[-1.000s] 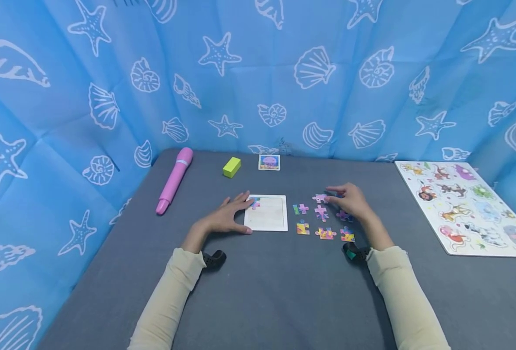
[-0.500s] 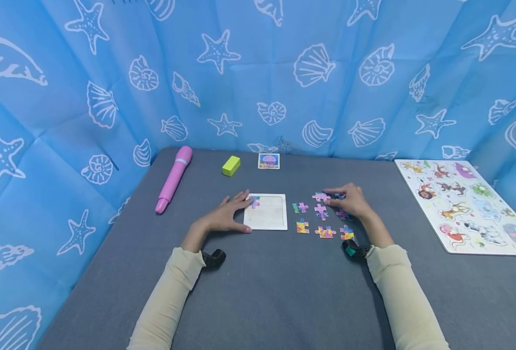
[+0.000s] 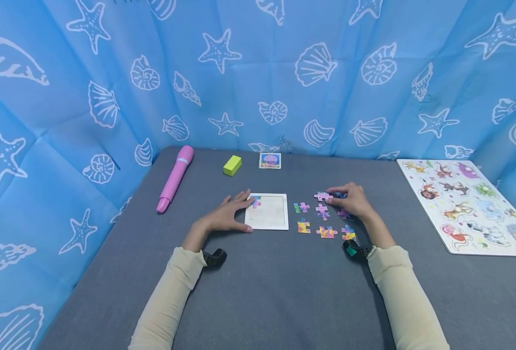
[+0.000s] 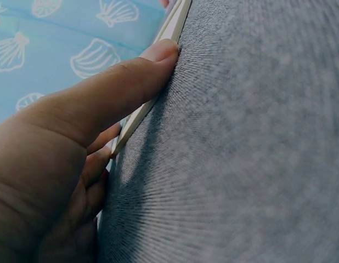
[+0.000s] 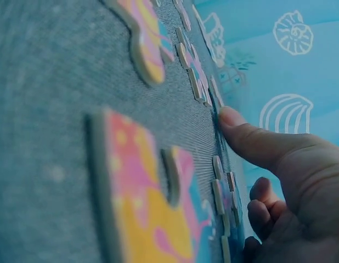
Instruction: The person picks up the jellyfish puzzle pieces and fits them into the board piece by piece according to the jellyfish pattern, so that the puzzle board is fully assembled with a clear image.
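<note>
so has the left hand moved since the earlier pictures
No: in the head view, the left hand stays at the white square tray, with no visible shift against the lime-green rectangular block.

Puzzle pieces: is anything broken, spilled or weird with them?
Nothing stands out. Loose puzzle pieces lie beside the white tray, and one piece sits in its far-left corner. I see no damage or spill, though the right hand partly hides some.
</note>
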Demonstrator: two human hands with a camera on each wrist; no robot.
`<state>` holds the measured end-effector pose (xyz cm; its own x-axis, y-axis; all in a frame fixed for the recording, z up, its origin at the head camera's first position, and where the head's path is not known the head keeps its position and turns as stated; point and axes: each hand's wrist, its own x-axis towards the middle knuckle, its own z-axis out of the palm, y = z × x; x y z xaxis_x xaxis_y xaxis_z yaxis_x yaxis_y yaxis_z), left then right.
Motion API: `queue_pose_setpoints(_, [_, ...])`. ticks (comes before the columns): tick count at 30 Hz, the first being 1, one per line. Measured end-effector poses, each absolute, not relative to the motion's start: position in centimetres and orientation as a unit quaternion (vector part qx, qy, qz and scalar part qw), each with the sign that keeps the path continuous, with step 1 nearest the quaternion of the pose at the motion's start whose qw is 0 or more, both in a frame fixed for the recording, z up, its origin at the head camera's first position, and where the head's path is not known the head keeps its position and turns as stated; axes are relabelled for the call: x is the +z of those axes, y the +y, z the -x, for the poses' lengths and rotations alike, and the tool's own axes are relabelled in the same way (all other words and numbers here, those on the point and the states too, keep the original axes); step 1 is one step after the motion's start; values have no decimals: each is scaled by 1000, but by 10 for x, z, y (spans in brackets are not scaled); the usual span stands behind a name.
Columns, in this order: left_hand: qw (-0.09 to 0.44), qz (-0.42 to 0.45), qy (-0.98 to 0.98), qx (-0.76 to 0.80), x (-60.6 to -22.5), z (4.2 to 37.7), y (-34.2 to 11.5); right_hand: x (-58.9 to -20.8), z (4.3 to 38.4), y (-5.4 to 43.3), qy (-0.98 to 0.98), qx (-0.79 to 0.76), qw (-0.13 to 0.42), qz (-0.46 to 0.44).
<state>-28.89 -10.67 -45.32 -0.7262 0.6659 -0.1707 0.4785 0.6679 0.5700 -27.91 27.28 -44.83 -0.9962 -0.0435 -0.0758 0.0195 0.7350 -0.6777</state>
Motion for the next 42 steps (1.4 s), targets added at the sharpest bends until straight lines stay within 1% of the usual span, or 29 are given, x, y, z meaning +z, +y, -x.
queue_pose_setpoints(7, [185, -314, 897, 249, -454, 290, -108, -436, 280, 260, 928, -372, 8, 24])
queue_pose_setpoints(11, [184, -317, 897, 247, -455, 290, -108, -431, 281, 245, 928, -371, -1, 39])
queue_pose_setpoints(21, [195, -311, 901, 230, -454, 291, -106, -426, 285, 188, 907, -402, 25, 121])
queue_pose_setpoints(25, [199, -306, 903, 226, -454, 291, -106, -427, 286, 167, 900, -414, 33, 135])
queue_pose_setpoints(32, [197, -313, 898, 240, -451, 290, -108, -432, 286, 141, 890, -438, 49, 119])
queue_pose_setpoints(38, [198, -315, 896, 244, -450, 289, -108, -437, 288, 134, 889, -445, 68, 86])
queue_pose_setpoints(42, [199, -316, 894, 247, -449, 289, -108, -440, 288, 131, 891, -446, 71, 57])
